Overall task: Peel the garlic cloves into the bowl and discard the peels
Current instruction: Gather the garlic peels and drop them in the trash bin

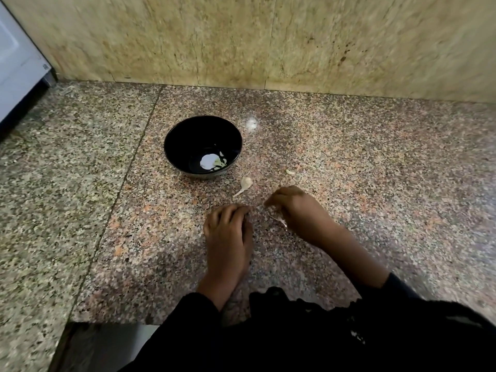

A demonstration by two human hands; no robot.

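Peeling garlic on the speckled pink granite bench (349,162), just short of the bowl.

I judge the glossy black round bowl (171,146) sits ahead so peeled pale cloves (218,162) drop straight in; an unpeeled whitish garlic piece with a stem (245,183) waits beside it. My left hand (228,232) lies knuckles-up, fingers curled under; what they hold I cannot tell. My right hand (298,208) curls too, a papery white peel (281,221) showing beneath it.
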